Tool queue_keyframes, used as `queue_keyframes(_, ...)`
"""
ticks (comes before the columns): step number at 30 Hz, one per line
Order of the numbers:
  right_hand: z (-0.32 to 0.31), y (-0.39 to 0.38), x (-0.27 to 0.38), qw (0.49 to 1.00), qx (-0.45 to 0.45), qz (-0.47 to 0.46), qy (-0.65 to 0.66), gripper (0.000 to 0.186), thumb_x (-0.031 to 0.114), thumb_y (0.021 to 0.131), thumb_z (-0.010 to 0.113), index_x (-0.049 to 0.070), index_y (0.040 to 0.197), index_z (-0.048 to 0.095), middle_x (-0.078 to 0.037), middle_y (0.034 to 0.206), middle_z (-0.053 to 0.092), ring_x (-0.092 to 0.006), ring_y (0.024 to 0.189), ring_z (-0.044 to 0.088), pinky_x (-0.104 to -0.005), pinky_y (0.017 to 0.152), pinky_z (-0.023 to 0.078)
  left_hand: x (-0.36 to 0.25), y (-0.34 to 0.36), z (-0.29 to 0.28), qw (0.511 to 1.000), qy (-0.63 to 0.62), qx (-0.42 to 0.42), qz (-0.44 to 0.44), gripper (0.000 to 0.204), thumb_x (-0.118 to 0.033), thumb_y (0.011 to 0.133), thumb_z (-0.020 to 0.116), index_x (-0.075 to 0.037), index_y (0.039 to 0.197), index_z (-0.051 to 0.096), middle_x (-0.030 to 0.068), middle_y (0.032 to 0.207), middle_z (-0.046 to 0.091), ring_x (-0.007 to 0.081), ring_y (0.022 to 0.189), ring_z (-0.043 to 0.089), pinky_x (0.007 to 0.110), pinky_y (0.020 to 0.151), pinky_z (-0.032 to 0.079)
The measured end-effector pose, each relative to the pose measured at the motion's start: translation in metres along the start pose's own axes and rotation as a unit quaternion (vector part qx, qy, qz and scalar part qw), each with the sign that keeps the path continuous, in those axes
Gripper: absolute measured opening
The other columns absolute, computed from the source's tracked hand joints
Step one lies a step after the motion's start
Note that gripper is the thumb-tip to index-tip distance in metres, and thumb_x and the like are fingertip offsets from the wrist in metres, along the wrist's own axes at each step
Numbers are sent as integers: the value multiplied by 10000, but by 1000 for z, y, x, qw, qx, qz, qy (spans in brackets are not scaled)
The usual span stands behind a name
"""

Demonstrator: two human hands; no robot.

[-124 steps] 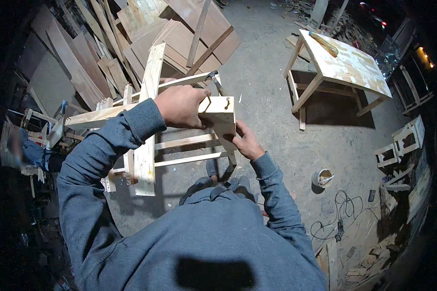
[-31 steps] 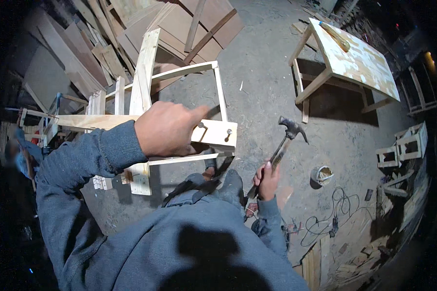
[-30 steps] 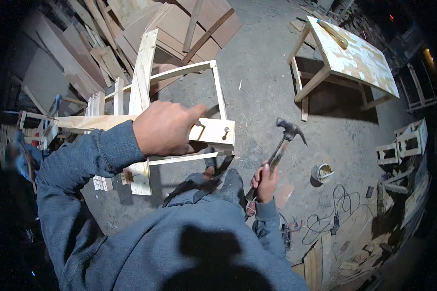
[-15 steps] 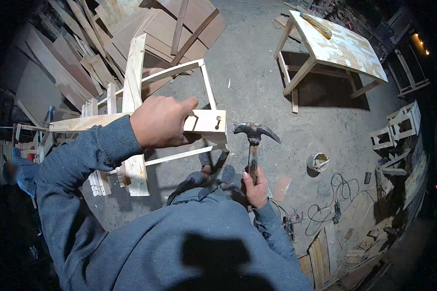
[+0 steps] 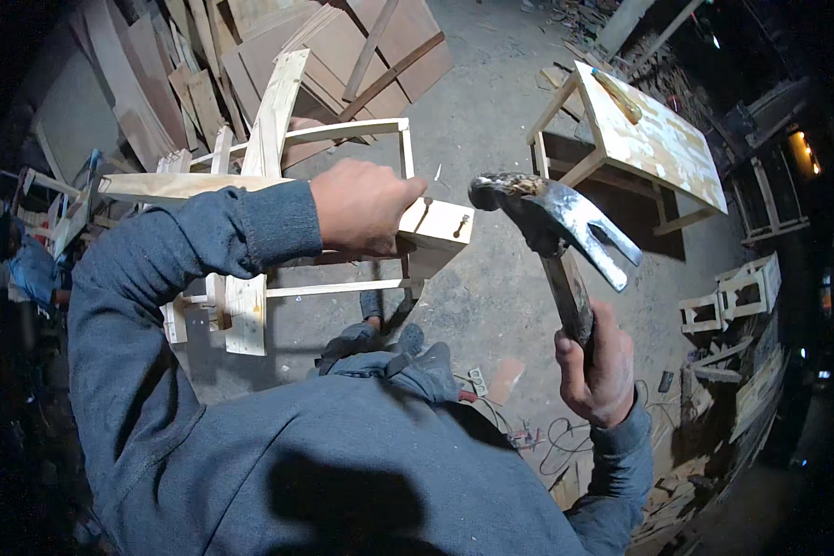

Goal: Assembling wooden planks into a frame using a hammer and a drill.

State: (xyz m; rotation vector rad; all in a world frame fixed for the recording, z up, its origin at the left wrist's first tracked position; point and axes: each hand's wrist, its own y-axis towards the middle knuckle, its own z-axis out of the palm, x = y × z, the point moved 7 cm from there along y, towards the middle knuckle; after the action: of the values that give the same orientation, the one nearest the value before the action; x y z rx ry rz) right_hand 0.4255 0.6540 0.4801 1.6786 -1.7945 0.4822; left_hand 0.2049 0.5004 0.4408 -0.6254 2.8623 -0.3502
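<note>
My left hand (image 5: 366, 206) is wrapped round the end of a pale wooden bar (image 5: 440, 222), part of an unfinished wooden frame. Two nails stand up from the bar's end: one nail (image 5: 424, 213) beside my fingers, the other nail (image 5: 462, 225) close to the tip. In my right hand (image 5: 600, 366) is a claw hammer (image 5: 547, 218), gripped by its worn handle. Its dark face points left toward the bar, with the forked claw to the right. The hammer head is raised, apart from the wood and nails. Below the bar, the frame's lower parts are partly hidden by my left arm.
A wooden table (image 5: 663, 130) with a patchy white top stands at the far right. Plywood sheets (image 5: 343, 65) and boards lie at the far left. Small wooden frames (image 5: 737, 292) and scraps are on the right, near cables (image 5: 565, 440) on the floor. Another person (image 5: 32, 269) is at the left edge.
My right hand has lifted the hammer up and to the right, away from the bar's end. My left hand keeps its hold on the bar; the whole view has shifted a little.
</note>
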Motion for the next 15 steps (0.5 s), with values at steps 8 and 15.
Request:
queue_keyframes(8, 15, 15, 8, 995, 79, 50, -45, 316, 84, 872, 603, 23, 1164, 495, -183, 667, 590, -373, 576, 616, -394, 537, 481, 3, -7, 2, 1000, -18, -13, -3, 404, -271, 722, 739, 2, 972, 578, 221, 806, 665, 376, 766, 678, 478, 663, 538)
queue_keyframes(15, 9, 7, 17, 998, 32, 30, -54, 281, 92, 869, 573, 0, 1127, 511, -210, 712, 566, -379, 590, 588, -401, 569, 473, 3, -7, 5, 999, -16, -17, 25, 403, -251, 721, 728, -11, 997, 557, 204, 742, 656, 383, 716, 672, 477, 622, 526)
